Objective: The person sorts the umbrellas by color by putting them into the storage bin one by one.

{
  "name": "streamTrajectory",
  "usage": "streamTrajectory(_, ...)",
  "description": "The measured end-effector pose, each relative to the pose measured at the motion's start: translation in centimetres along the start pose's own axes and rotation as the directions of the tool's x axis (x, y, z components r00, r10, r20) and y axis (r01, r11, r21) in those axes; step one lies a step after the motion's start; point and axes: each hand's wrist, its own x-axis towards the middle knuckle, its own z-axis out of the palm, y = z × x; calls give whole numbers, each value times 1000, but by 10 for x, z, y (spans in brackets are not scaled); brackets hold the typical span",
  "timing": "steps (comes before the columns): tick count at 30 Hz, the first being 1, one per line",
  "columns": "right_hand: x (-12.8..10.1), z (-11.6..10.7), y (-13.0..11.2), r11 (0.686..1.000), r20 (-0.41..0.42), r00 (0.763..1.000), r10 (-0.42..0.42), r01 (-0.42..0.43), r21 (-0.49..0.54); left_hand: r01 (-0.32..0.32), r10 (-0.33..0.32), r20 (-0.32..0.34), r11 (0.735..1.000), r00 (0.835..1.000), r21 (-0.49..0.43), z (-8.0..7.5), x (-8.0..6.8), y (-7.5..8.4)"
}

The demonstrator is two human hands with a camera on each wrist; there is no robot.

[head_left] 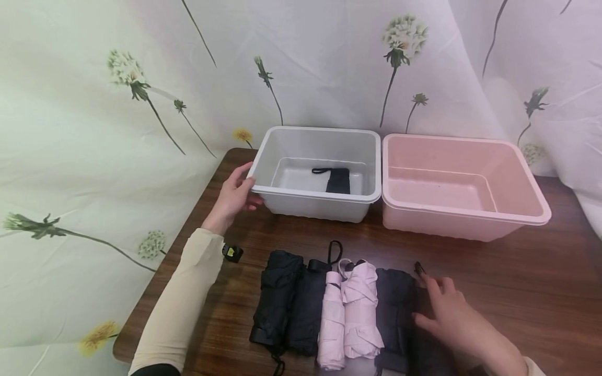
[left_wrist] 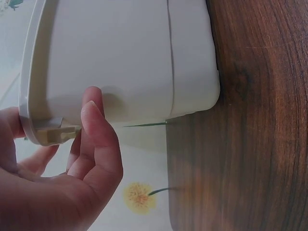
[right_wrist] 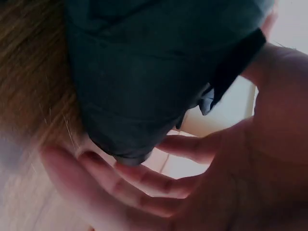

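Grey bin (head_left: 316,207) was pinched by the left grip (head_left: 235,194), while the wide right grip (head_left: 452,309) risked jostling closely packed umbrellas (head_left: 395,305).

Dark wood-grain table (head_left: 564,261)
White bin (head_left: 315,208) at eleven o'clock, pink bin (head_left: 447,222) at two, row of folded umbrellas (head_left: 333,324) at six.

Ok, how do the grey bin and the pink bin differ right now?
Colour: the grey bin is pale; the pink bin is pink.
Contents: a black item with a loop lies in the grey bin; none shows in the pink bin.
Contact: the left grip holds the grey bin's rim; neither grip touches the pink bin.
Both are open-topped and stand on the table.
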Motion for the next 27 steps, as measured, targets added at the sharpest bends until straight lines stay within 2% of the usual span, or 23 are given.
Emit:
streamTrajectory(8, -3, -2, -3, 995, 164, 983, 80, -90, 53, 11, -11, 10, 1000, 1000, -4, 3, -15, 16)
streamTrajectory(11, -3, -1, -3, 991, 179, 980, 83, -100, 90, 12, -12, 7, 1000, 1000, -2, 3, -16, 17)
streamTrajectory(16, 1, -3, 1, 991, 125, 990, 58, -73, 114, 8, -8, 5, 1000, 1000, -8, 3, -13, 13)
streamTrajectory(21, 7, -8, 11, 992, 93, 994, 53, -63, 107, 0, 0, 0, 1000, 1000, -8, 1, -4, 2)
streamTrajectory(27, 17, -14, 27, 993, -18, 999, 52, -50, 104, -4, 4, -12, 1000, 1000, 1, 0, 3, -7)
